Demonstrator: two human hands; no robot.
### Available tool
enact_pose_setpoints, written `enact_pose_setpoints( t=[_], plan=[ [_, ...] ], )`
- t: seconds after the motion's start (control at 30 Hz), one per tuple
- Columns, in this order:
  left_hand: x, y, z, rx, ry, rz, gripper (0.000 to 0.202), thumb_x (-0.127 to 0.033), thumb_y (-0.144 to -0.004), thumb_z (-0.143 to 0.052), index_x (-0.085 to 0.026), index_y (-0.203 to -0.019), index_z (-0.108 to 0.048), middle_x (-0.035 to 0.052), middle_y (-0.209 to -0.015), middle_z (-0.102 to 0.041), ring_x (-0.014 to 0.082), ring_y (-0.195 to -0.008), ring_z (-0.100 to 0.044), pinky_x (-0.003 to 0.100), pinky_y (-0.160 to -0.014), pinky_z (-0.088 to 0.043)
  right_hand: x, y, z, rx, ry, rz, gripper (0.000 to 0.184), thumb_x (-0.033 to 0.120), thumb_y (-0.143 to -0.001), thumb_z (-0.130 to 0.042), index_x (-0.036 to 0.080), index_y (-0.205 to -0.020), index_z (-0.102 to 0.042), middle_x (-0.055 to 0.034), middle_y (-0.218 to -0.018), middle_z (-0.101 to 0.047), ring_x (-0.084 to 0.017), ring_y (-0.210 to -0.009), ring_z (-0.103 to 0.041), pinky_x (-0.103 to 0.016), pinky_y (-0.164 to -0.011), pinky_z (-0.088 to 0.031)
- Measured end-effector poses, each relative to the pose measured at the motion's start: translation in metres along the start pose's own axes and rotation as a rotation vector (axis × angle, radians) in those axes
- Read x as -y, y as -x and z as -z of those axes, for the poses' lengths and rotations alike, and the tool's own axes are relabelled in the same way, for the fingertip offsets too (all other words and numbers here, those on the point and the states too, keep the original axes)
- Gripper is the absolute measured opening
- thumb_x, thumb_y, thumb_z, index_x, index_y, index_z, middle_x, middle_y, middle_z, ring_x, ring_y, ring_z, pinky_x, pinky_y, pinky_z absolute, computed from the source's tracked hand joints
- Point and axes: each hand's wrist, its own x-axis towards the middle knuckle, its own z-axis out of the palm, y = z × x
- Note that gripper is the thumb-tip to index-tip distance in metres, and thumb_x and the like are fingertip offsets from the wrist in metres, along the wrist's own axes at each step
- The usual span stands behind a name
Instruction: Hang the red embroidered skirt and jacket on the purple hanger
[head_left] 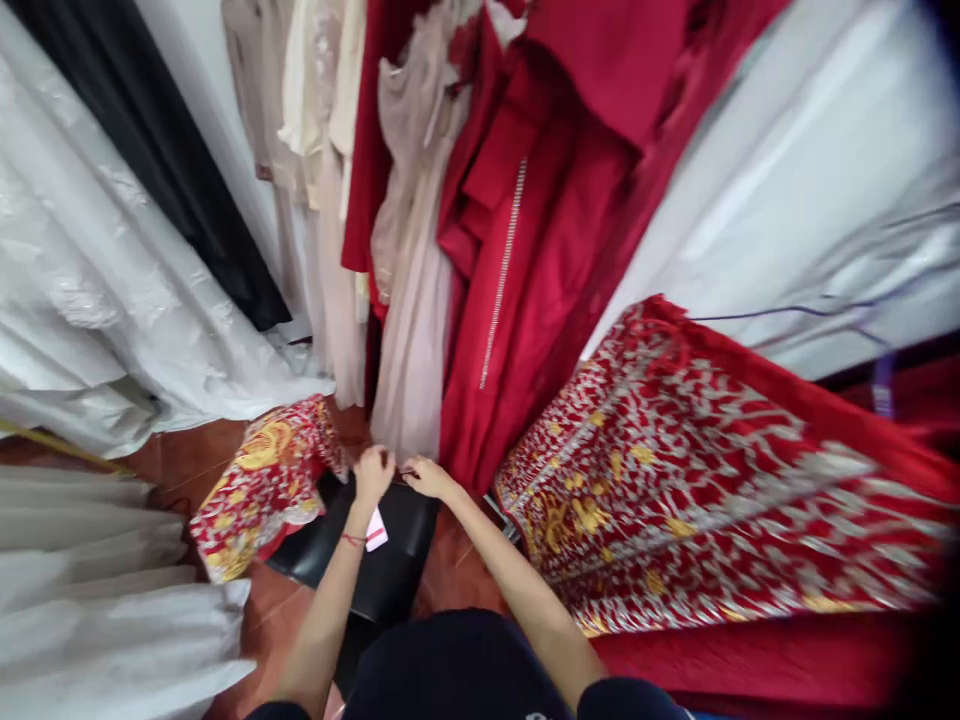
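Note:
My left hand [374, 473] is over the far edge of a black padded seat [386, 570], its fingers curled in. A small dark bit shows at its fingertips, too blurred to name. Just to the right, my right hand [427, 476] has its fingers pinched together, with a thin dark thing at the tips. Beneath my left wrist, a pink and white flat card or phone [376, 532] lies on the seat. To the left, a red cloth with gold and silver embroidery [262, 465] drapes over the seat's corner.
Red dresses [525, 230] and pale beige gowns [412, 330] hang just beyond my hands. White gowns [112, 250] hang at the left. A large embroidered red garment [697, 480] spreads at the right. Reddish tiled floor [461, 565] shows around the seat.

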Motion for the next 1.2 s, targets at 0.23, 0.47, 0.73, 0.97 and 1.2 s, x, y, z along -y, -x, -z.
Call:
enact_pose_setpoints(
  t=[0.23, 0.47, 0.73, 0.97, 1.2],
  plan=[
    [-0.197, 0.061, -0.154, 0.604, 0.402, -0.549, 0.022, -0.039, -0.094, -0.054, -0.025, -0.084, -0.068, 0.0060, -0.088, -0.073, 0.0192, -0.082, -0.069, 0.034, -0.081, -0.055, -0.117, 0.193, 0.139, -0.685, -0.139, -0.241, 0.031, 0.023, -0.092, -0.039, 0.017, -0.097, -0.069, -0.0083, -0.098, -0.074, -0.019, -0.093, -0.069, -0.030, -0.087, -0.051],
    [-0.337, 0.054, -0.179, 0.746, 0.682, -0.797, 0.024, -0.039, -0.094, -0.051, -0.020, -0.103, -0.062, 0.0108, -0.103, -0.073, 0.0201, -0.096, -0.071, 0.037, -0.093, -0.054, -0.155, 0.312, 0.216, -1.450, -0.327, -0.336, 0.033, 0.036, -0.094, -0.042, 0.018, -0.117, -0.058, -0.0107, -0.108, -0.071, -0.020, -0.094, -0.068, -0.038, -0.088, -0.054],
    [-0.381, 0.024, -0.170, 0.035, 0.914, -0.716, 0.043, -0.041, -0.086, -0.067, -0.020, -0.120, -0.052, 0.0118, -0.123, -0.060, 0.0177, -0.102, -0.064, 0.030, -0.086, -0.054, -0.122, 0.252, 0.256, -1.534, -0.071, -0.346, 0.023, 0.037, -0.089, -0.058, 0.019, -0.101, -0.064, -0.0091, -0.100, -0.067, -0.020, -0.087, -0.066, -0.036, -0.084, -0.054],
    [-0.410, -0.016, -0.152, 0.443, 0.928, -0.884, 0.023, -0.038, -0.092, -0.061, -0.020, -0.106, -0.060, 0.0052, -0.097, -0.068, 0.0151, -0.090, -0.066, 0.026, -0.081, -0.053, -0.090, 0.180, 0.300, -1.511, -0.299, -0.388, 0.035, 0.052, -0.080, -0.071, 0.021, -0.095, -0.067, -0.0005, -0.073, -0.070, -0.014, -0.056, -0.062, -0.028, -0.060, -0.052],
    [-0.419, -0.041, -0.161, 0.508, 0.901, -1.000, 0.013, -0.033, -0.092, -0.063, -0.020, -0.092, -0.065, 0.0026, -0.091, -0.067, 0.0138, -0.086, -0.064, 0.024, -0.080, -0.051, -0.102, 0.160, 0.296, -1.584, -0.581, -0.341, 0.029, 0.050, -0.086, -0.065, 0.021, -0.083, -0.065, 0.0005, -0.064, -0.066, -0.013, -0.048, -0.059, -0.025, -0.050, -0.049]
  ],
)
